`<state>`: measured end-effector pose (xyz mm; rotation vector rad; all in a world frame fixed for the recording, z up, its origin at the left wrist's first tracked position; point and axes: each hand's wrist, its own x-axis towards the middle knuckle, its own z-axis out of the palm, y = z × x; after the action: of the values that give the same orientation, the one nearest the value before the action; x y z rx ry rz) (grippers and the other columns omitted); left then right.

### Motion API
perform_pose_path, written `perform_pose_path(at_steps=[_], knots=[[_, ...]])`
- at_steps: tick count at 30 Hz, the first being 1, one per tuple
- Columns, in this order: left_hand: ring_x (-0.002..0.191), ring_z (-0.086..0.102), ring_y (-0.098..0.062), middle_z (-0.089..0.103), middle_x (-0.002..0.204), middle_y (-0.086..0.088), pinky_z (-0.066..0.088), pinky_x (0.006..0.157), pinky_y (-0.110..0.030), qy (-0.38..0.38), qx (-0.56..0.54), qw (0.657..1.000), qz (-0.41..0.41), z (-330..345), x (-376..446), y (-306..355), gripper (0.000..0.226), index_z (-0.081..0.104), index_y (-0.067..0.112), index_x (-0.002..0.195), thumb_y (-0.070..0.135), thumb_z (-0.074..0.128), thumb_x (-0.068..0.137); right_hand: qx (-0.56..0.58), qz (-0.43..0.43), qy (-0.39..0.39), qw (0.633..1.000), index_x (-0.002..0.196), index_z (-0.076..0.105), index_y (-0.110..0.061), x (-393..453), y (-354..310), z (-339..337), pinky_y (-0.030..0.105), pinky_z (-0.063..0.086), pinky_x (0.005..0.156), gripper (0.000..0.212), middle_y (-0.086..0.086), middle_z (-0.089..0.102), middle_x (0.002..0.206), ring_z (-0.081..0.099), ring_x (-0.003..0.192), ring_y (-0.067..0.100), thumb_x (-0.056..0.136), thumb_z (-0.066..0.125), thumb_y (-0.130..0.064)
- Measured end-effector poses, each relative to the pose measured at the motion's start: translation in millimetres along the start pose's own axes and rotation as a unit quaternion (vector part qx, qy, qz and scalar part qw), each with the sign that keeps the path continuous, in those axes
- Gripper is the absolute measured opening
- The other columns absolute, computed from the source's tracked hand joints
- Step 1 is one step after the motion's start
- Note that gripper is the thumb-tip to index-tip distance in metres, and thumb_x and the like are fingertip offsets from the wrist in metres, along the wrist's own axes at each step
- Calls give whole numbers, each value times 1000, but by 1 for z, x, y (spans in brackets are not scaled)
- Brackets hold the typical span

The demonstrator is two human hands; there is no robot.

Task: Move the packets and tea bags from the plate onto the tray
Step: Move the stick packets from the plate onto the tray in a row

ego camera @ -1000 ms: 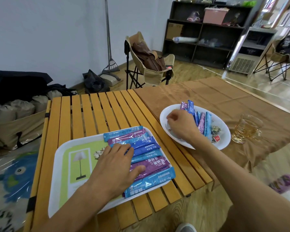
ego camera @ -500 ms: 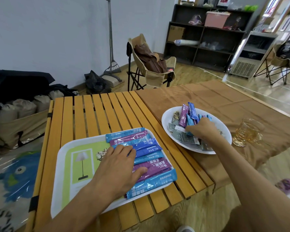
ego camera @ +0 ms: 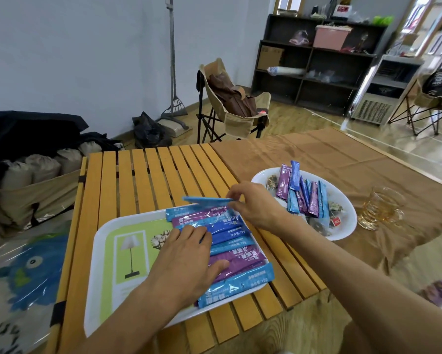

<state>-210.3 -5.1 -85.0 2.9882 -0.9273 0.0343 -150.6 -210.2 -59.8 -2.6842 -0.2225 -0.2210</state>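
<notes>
A white tray with a lamp picture lies on the wooden slat table; a row of several blue and purple stick packets covers its right half. My left hand rests flat on those packets, fingers straight. My right hand pinches a light blue packet by its right end and holds it level just above the tray's far edge. To the right, a white plate still carries several blue and purple packets and tea bags.
A glass mug of tea stands right of the plate on the brown cloth. The slat table has bare boards behind the tray. A folding chair stands beyond the table, with bags on the floor to the left.
My right hand left the plate with a light blue packet and carried it left to above the tray's far edge. My left hand stayed on the tray's packets.
</notes>
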Motion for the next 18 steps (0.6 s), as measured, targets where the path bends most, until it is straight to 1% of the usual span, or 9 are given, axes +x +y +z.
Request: perform_pose_path(at_steps=[4, 7, 11, 13, 16, 18], knots=[[130, 33, -15, 41, 143, 5, 25, 111, -33, 6, 1, 1000, 4, 0, 0, -1, 71, 36, 22, 143, 71, 25, 92, -40, -22, -46, 998, 114, 71, -22, 1, 2, 11, 36, 53, 89, 22, -5, 66, 118, 59, 106, 11, 95, 62, -29], [129, 33, -14, 42, 141, 5, 26, 111, -32, 12, -2, 1000, 6, 2, 2, -1, 70, 38, 23, 141, 71, 25, 92, -26, -27, -70, 997, 122, 69, -22, -4, 7, 14, 33, 52, 92, 27, -4, 62, 126, 58, 113, 11, 99, 55, -27], [133, 29, -12, 36, 145, 5, 23, 114, -32, 23, -23, 999, -6, 3, 5, -1, 69, 37, 24, 141, 72, 27, 91, -23, -43, -89, 995, 125, 68, -19, -11, 8, 12, 27, 47, 98, 33, -4, 55, 138, 54, 120, 10, 101, 45, -21], [137, 25, -14, 30, 150, 3, 21, 117, -34, 30, -22, 999, -11, 3, 6, -1, 71, 33, 24, 144, 71, 26, 92, -46, -52, -96, 993, 129, 65, -20, -13, 8, 13, 27, 42, 100, 36, -4, 52, 142, 53, 122, 12, 101, 43, -19], [145, 16, -16, 19, 159, 0, 13, 121, -38, 21, -20, 999, -16, 3, 7, -3, 78, 21, 21, 151, 72, 22, 92, -57, -58, -108, 991, 134, 62, -25, -18, 9, 16, 30, 44, 102, 37, -5, 49, 145, 52, 124, 12, 102, 43, -20], [144, 18, -16, 21, 159, 0, 14, 120, -38, 7, -15, 1000, -15, 4, 7, -4, 84, 16, 20, 153, 74, 17, 89, -52, -56, -116, 990, 136, 60, -25, -20, 10, 15, 29, 44, 100, 37, -5, 48, 146, 52, 124, 12, 103, 43, -22]])
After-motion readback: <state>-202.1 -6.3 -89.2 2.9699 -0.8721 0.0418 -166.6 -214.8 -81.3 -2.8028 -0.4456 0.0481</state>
